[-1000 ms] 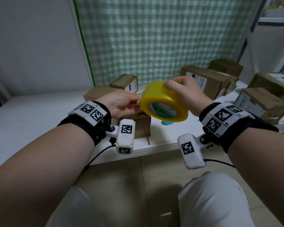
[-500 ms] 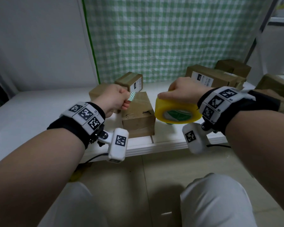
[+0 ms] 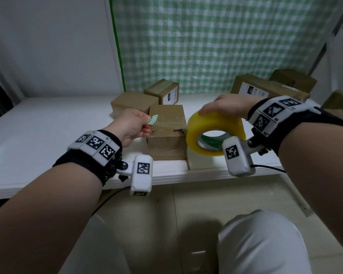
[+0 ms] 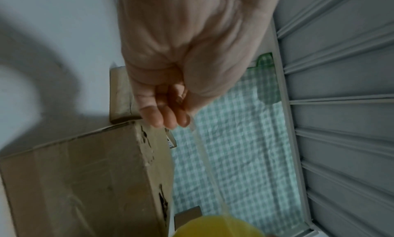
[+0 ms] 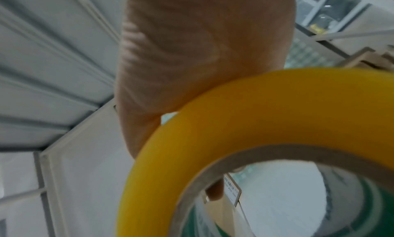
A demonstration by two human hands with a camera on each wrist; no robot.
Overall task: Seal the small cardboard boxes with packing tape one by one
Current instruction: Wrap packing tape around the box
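Observation:
A small cardboard box (image 3: 167, 131) with a torn top seam stands near the white table's front edge. My right hand (image 3: 224, 106) grips a yellow roll of packing tape (image 3: 212, 133) just right of the box, held on edge; the roll (image 5: 245, 131) fills the right wrist view. My left hand (image 3: 133, 125) pinches the tape's free end, a green patterned tab (image 3: 153, 119), at the box's left top edge. A clear strip of tape (image 4: 204, 153) stretches from my left fingers (image 4: 168, 117) over the box (image 4: 85, 181) to the roll (image 4: 215, 227).
Two more small boxes (image 3: 134, 101) (image 3: 163, 90) stand behind the near one. Larger boxes with labels (image 3: 265, 89) sit at the back right. A green checked cloth (image 3: 216, 40) hangs behind the table (image 3: 48, 123). My knees are below the table edge.
Both hands have dropped from in front of me to the near box. The hands have drawn apart, pulling a strip of tape across the box top, and the roll has tipped onto its edge.

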